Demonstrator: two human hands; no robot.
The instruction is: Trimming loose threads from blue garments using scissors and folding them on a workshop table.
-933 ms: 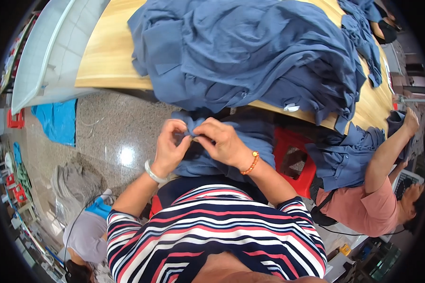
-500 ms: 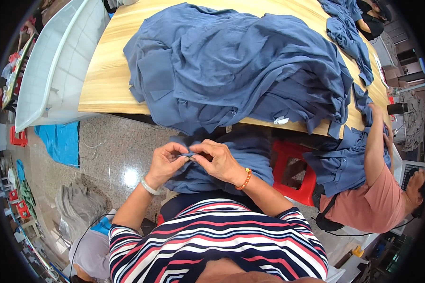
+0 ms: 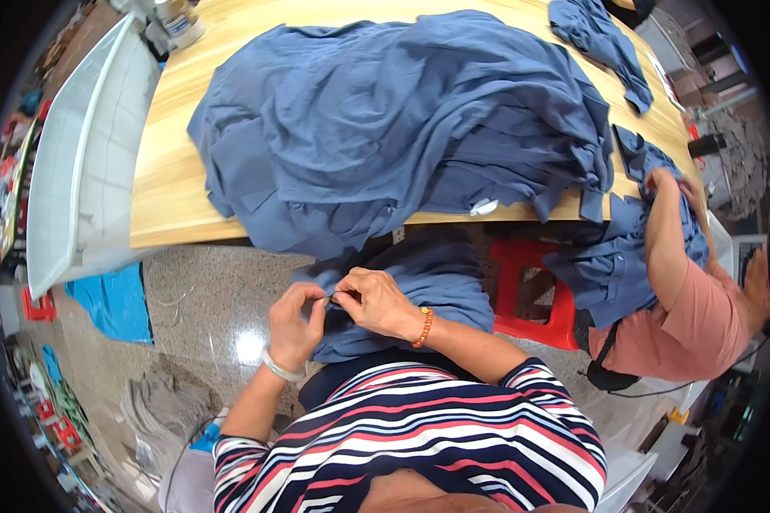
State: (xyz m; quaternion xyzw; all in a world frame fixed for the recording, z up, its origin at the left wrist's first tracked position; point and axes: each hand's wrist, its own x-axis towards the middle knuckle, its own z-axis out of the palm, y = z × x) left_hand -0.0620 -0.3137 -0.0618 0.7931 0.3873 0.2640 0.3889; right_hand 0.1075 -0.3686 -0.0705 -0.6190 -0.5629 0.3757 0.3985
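Observation:
My left hand (image 3: 294,329) and my right hand (image 3: 380,303) meet at their fingertips above my lap. Both are closed, with thumb and forefinger pinched together. What sits between the fingertips is too small and dark to make out. Just beneath and behind them, a blue garment (image 3: 449,286) lies bunched over my lap. Beyond my hands, a large heap of the same blue garments (image 3: 359,111) covers much of the wooden table (image 3: 167,184), and its front side hangs over the edge. A small white label (image 3: 483,207) shows at the heap's front.
On the left stands a pale plastic bin (image 3: 68,197), with a blue sheet (image 3: 111,299) on the floor beside it. A red stool (image 3: 535,321) is right of my lap. At the right, a co-worker in a pink top (image 3: 689,329) handles another blue garment (image 3: 607,269).
The blue strip of cloth seen between my fingertips earlier no longer shows there. My left hand has tilted more upright and my right hand has shifted slightly left. The whole view has shifted a little.

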